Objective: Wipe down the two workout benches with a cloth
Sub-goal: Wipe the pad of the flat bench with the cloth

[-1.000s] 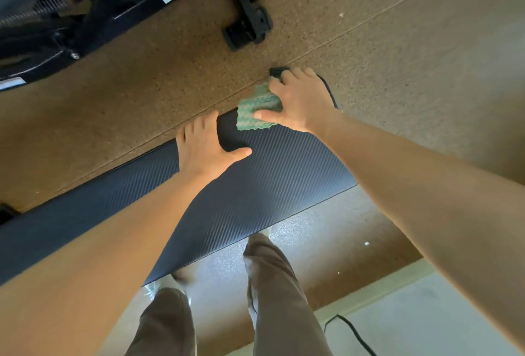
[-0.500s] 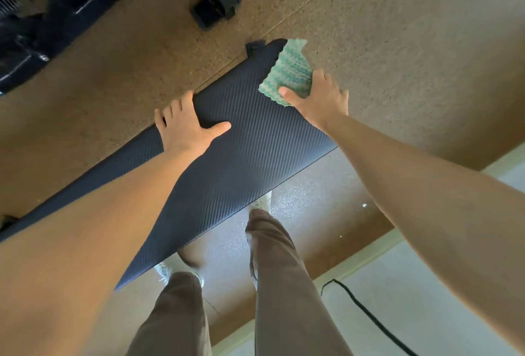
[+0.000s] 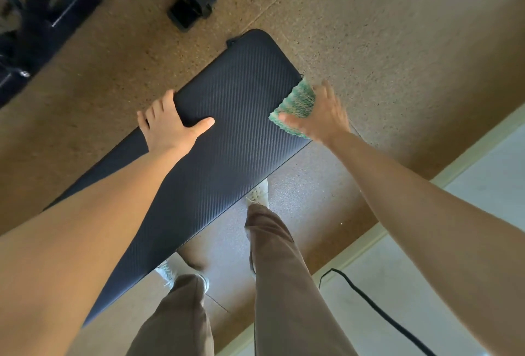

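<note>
One bench pad (image 3: 235, 139) was set diagonally, long axis lower-left to upper-right; far edge was gripped by left hand (image 3: 167, 131), green cloth (image 3: 298, 102) was pinched at right edge by right hand (image 3: 324, 120)

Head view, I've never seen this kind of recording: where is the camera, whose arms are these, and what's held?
The camera sits on a person's head, looking down, so the arms are their own; no robot. The long black surface is a bench pad. The left hand grips its far edge, thumb on top. The right hand holds a green cloth against a corner at the pad's end. Below are the person's trousers; a black frame, probably the second bench, stands top left.
</note>
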